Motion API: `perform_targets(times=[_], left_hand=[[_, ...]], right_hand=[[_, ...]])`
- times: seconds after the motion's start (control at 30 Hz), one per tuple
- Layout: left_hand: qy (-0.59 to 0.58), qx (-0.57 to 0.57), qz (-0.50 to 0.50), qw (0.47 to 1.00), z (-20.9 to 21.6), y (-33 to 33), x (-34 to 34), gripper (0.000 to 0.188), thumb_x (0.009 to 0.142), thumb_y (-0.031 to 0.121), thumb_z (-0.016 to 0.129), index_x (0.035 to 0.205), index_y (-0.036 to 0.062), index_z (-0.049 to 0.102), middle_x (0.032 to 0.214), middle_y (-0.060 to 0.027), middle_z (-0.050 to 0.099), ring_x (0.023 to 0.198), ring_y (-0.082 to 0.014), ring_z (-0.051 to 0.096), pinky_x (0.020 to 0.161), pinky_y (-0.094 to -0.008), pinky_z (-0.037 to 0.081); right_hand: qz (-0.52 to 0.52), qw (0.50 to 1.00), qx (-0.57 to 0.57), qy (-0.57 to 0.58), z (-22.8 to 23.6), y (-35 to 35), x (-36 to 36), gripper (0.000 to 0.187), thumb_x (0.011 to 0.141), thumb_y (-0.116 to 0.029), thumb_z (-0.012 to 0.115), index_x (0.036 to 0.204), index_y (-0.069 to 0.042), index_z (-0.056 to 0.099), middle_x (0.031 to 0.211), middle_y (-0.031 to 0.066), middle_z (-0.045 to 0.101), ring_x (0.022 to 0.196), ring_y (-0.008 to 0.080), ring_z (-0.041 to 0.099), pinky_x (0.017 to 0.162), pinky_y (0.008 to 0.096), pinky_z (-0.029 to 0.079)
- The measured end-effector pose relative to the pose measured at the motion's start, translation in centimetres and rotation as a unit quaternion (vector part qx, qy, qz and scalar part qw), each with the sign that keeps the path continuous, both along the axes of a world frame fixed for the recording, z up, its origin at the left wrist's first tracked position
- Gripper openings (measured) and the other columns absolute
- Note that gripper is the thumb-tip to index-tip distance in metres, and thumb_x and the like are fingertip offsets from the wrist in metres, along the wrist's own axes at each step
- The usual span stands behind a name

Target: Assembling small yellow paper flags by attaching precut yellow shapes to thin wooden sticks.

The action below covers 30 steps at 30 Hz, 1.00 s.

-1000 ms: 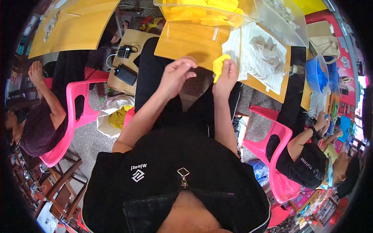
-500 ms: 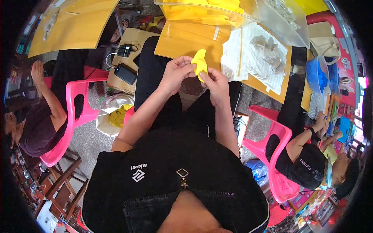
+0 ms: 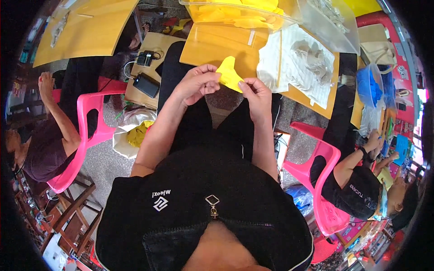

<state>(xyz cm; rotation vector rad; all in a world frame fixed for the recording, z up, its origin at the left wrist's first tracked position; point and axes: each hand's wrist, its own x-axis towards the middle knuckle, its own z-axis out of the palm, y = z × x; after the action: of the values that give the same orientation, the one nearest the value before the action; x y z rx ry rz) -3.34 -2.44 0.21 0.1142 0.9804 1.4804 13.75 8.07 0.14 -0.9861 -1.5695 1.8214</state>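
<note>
Between my two hands a small flat piece of yellow cloth [image 3: 230, 75] is stretched out, above my lap at the near edge of the yellow-brown tabletop [image 3: 212, 45]. My left hand [image 3: 199, 83] pinches its left edge between thumb and fingers, the other fingers curled. On the lower right corner, the thumb and forefinger of my right hand [image 3: 258, 96] are closed. Beyond the hands stands a clear tub [image 3: 289, 21] heaped with more yellow pieces [image 3: 239, 11]. Right of the cloth piece, a white cloth [image 3: 289, 67] bears a pile of greyish-white pieces [image 3: 312, 61].
A second clear bin [image 3: 348, 29] holds whitish pieces at the far right. Left of my legs are a box top [image 3: 156, 43] with a black device [image 3: 145, 85] and a white bag [image 3: 121, 143] of yellow pieces. People sit on pink chairs [image 3: 82, 117] at both sides.
The yellow piece, folded and narrow before, is now spread wider and flatter. My left hand has shifted slightly left and my right hand slightly right, drawing apart.
</note>
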Motion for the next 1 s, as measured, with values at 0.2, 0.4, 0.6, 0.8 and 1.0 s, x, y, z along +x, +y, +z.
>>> perform_targets(times=[0.2,0.4,0.6,0.8,1.0], left_hand=[[0.181,-0.009,-0.010,0.983,0.8,1.0,0.5,0.023,0.083,0.021,0.066,0.096,0.0026,0.064,0.079,-0.0005,0.064,0.071,-0.0065,0.058,0.066,-0.0185,0.044],[0.141,0.004,0.144,0.980,-0.5,1.4,2.1,0.014,0.081,0.010,0.066,0.088,-0.0018,0.065,0.079,-0.0037,0.064,0.069,-0.0085,0.059,0.062,-0.0214,0.046],[0.083,0.031,0.171,0.981,-1.8,1.1,1.4,0.009,0.081,0.007,0.066,0.084,-0.0007,0.062,0.078,-0.0052,0.063,0.068,-0.0120,0.059,0.064,-0.0239,0.048],[-0.081,0.081,0.159,0.981,0.4,0.6,1.7,0.018,0.086,0.009,0.060,0.099,-0.0022,0.059,0.093,-0.0101,0.063,0.085,-0.0169,0.061,0.077,-0.0289,0.051],[-0.027,0.067,0.052,0.996,-0.3,0.5,3.1,0.025,0.089,0.012,0.055,0.110,-0.0016,0.055,0.106,-0.0143,0.061,0.097,-0.0213,0.062,0.084,-0.0324,0.052]], right_hand=[[0.087,0.982,0.136,-0.096,1.7,-0.8,-0.1,0.012,0.080,-0.010,0.068,0.086,0.000,0.064,0.072,-0.0033,0.057,0.064,0.0031,0.049,0.058,0.0182,0.040],[0.082,0.983,0.104,-0.124,0.8,-0.4,0.5,0.013,0.078,-0.010,0.069,0.086,0.000,0.064,0.072,-0.0037,0.058,0.063,0.0032,0.050,0.058,0.0181,0.040],[0.089,0.993,0.015,-0.072,-0.1,0.0,0.7,0.011,0.078,-0.008,0.069,0.085,-0.002,0.063,0.072,-0.0041,0.057,0.064,0.0028,0.049,0.058,0.0170,0.038],[0.058,0.997,-0.020,-0.045,-0.1,-0.1,0.7,0.011,0.078,-0.008,0.069,0.086,-0.002,0.063,0.073,-0.0039,0.057,0.066,0.0031,0.049,0.060,0.0168,0.038],[0.064,0.995,0.045,-0.057,1.3,0.7,0.3,0.016,0.081,-0.013,0.067,0.090,0.000,0.063,0.077,0.0001,0.060,0.070,0.0074,0.053,0.064,0.0209,0.042]])
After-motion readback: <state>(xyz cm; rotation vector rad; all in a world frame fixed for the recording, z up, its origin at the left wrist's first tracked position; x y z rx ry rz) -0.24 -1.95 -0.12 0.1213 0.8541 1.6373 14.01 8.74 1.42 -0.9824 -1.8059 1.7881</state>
